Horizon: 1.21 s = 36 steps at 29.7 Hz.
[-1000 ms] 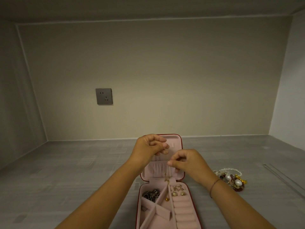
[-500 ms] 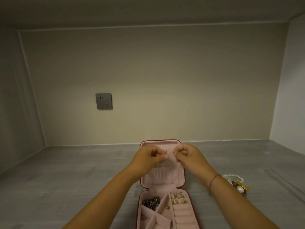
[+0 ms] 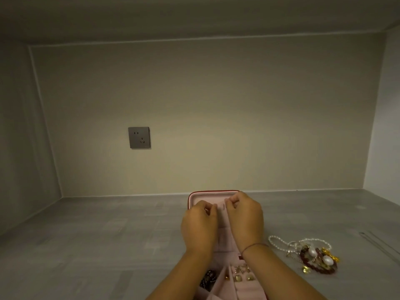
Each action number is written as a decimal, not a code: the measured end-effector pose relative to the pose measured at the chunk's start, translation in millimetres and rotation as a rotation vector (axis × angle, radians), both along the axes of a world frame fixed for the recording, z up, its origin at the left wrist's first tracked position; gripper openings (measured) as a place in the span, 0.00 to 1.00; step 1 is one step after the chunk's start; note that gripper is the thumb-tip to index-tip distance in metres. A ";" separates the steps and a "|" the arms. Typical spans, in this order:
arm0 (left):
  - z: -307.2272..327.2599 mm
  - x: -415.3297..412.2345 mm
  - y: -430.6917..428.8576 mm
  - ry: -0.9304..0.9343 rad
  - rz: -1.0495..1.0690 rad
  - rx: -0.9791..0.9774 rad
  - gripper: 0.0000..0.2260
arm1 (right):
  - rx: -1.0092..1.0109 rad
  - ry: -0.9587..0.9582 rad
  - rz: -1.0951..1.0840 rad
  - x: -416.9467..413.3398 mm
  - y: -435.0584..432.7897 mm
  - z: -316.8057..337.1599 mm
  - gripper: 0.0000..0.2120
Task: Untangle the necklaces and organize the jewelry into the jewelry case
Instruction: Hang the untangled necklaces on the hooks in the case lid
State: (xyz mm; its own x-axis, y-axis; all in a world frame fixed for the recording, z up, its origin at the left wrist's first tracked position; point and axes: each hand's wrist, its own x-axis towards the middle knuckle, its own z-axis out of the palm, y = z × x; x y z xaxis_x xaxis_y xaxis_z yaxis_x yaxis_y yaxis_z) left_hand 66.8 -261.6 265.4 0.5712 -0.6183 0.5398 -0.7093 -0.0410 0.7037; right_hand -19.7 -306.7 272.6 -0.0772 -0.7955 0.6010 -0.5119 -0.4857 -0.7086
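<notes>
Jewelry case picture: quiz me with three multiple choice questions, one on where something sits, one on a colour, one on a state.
1. Where is the loose jewelry pile?
A. On the grey surface, right of the jewelry case
B. Under the case
C. Left of the case

2. What colour is the case's lining?
A. Green
B. Pink
C. Black

3. How is the lid?
A. Zipped shut
B. Taken off and lying flat
C. Open and standing upright

Answers:
1 A: the pearls and red beads lie on the surface to the case's right.
2 B: pink shows inside the lid and in the compartments.
3 C: the lid stands up behind the compartments.
</notes>
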 end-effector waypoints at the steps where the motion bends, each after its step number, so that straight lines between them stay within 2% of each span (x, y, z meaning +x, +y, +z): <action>1: 1.0 -2.0 -1.0 0.001 0.026 0.012 0.08 | -0.018 0.026 -0.037 0.8 -0.1 -0.6 0.08; 8: 9.5 -9.9 -7.1 0.024 0.144 0.164 0.09 | -0.039 0.280 -0.138 4.0 -1.2 -5.5 0.10; 18: -1.2 -8.7 2.8 -0.037 0.065 0.290 0.08 | 0.075 0.459 -0.091 -8.6 12.2 -10.2 0.09; 21: -9.4 -12.6 15.5 -0.067 -0.048 0.274 0.08 | 0.209 0.304 0.101 -14.0 24.8 -13.3 0.08; 24: -20.1 -17.2 38.9 -0.002 -0.147 0.292 0.05 | 0.591 -0.025 0.407 -23.1 44.8 -10.4 0.15; 26: -25.7 -17.7 53.2 0.048 -0.165 0.303 0.02 | 0.779 -0.150 0.495 -29.2 57.9 -10.4 0.16; 30: -21.1 -20.4 71.6 0.123 -0.207 0.271 0.05 | 0.789 -0.274 0.525 -33.6 69.1 -12.5 0.11; 34: -13.9 -23.4 76.5 0.393 -0.245 0.139 0.12 | 0.735 -0.308 0.564 -35.9 78.0 -5.5 0.09; 36: -13.0 -24.0 75.5 0.497 -0.286 0.172 0.15 | 0.669 -0.267 0.550 -38.6 81.9 -1.0 0.08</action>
